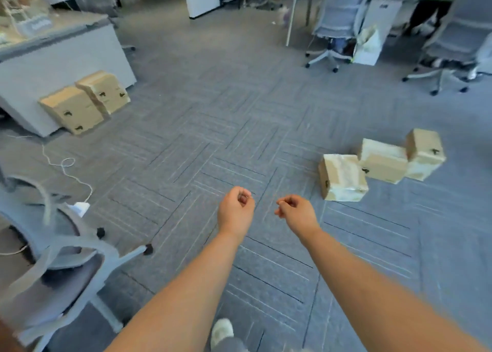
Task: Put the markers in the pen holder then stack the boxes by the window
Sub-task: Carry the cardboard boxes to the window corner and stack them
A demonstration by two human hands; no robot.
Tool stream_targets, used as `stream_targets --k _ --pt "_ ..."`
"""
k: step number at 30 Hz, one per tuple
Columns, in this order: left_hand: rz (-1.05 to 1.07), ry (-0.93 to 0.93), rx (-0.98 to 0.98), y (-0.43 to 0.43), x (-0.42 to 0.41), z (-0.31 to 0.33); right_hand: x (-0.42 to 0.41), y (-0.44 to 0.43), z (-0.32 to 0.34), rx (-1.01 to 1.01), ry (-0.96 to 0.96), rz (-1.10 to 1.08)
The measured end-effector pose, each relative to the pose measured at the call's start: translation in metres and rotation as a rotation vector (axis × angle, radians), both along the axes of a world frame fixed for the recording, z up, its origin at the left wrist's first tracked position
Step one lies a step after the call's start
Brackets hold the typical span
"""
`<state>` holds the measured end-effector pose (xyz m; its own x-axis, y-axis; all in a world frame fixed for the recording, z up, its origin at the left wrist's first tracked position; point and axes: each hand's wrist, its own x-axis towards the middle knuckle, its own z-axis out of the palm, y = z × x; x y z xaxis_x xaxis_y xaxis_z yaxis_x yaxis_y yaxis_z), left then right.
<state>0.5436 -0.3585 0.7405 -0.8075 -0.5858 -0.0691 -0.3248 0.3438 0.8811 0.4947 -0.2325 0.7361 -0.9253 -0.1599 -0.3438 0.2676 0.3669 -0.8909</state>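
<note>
The head view shows 5 cardboard boxes (pixel 382 161), 2 bare hands and 3 office chairs. All the boxes are tan with small dark printed marks on their sides. 3 of them sit in a touching row on the grey carpet (pixel 213 125), ahead and to the right of the hands, and these carry pale, whitish patches on their faces. The other 2 (pixel 72 109) are well apart from them at the far left, tilted, touching each other and leaning against the white side panel of a desk (pixel 53 59). The left hand (pixel 235 208) and right hand (pixel 294 212) reach forward side by side over the carpet, near each other but apart. Both droop at the wrist with fingers loosely curled, and each holds nothing. 1 grey office chair (pixel 61 258) stands close at the lower left with its wheeled base spread out. A thin white cable (pixel 66 165) trails over the floor between that chair and the leaning pair. 2 more chairs (pixel 335 19) stand at the upper right beside a white bag (pixel 368 45), where the dark-trousered legs of another person (pixel 426 13) show, blurred. A pale shoe (pixel 222 330) shows at the bottom edge.
</note>
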Motion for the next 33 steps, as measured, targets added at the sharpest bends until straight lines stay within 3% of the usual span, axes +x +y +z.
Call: stream_targets --k 12,22,33 --pt "-0.397 0.003 -0.016 0.097 -0.184 -0.015 -0.126 0.11 -0.011 0.019 -0.041 -0.399" --pt "-0.511 -0.043 -0.02 0.088 -0.368 -0.017 -0.287 0.095 -0.014 0.012 -0.081 -0.505" --pt "-0.556 -0.088 -0.032 0.095 -0.489 -0.035 -0.402 0.105 -0.036 -0.013 -0.123 -0.536"
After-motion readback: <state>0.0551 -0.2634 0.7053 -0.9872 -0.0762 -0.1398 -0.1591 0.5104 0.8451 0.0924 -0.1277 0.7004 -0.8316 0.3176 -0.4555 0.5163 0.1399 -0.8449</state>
